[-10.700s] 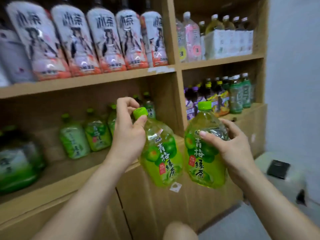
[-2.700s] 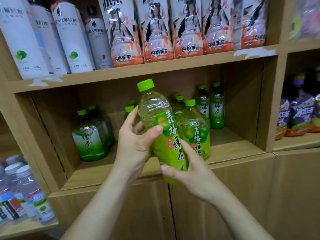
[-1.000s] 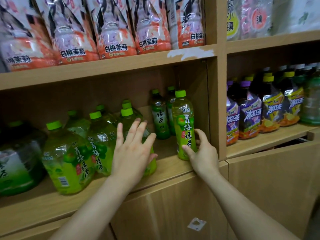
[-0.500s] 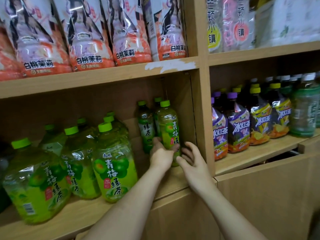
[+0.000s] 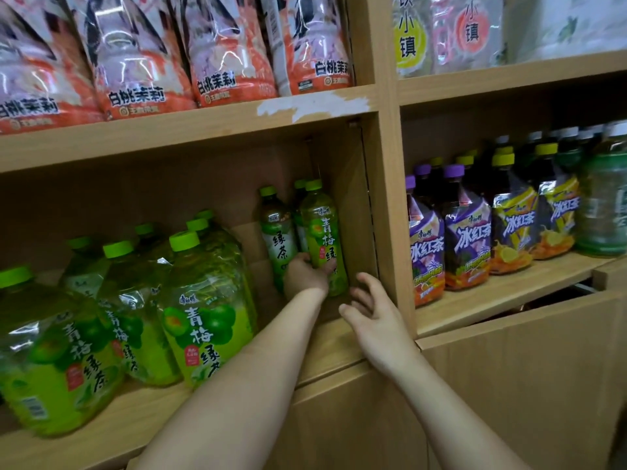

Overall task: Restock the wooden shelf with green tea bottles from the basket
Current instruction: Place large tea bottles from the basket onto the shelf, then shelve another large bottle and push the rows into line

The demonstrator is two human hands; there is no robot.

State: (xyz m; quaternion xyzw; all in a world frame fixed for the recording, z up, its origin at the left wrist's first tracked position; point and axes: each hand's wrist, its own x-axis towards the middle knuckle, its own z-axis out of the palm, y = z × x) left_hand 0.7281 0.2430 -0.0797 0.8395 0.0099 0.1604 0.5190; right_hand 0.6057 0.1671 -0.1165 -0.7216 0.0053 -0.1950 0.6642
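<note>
Green tea bottle (image 5: 322, 232), slim and green-capped, stands upright at the three o'clock end of its compartment in the wooden shelf (image 5: 332, 340), close to the upright divider (image 5: 390, 198), with a second slim bottle (image 5: 276, 232) just beside it at its nine o'clock. The left hand (image 5: 305, 274) grasps the bottle's lower part, thumb across the label, while the right hand (image 5: 369, 310), at the bottle's five o'clock and apart from it, is released with fingers spread above the shelf edge. Large green tea bottles (image 5: 207, 310) crowd the shelf at eight o'clock; purple-capped bottles (image 5: 464, 232) fill the neighbouring compartment at three o'clock.
</note>
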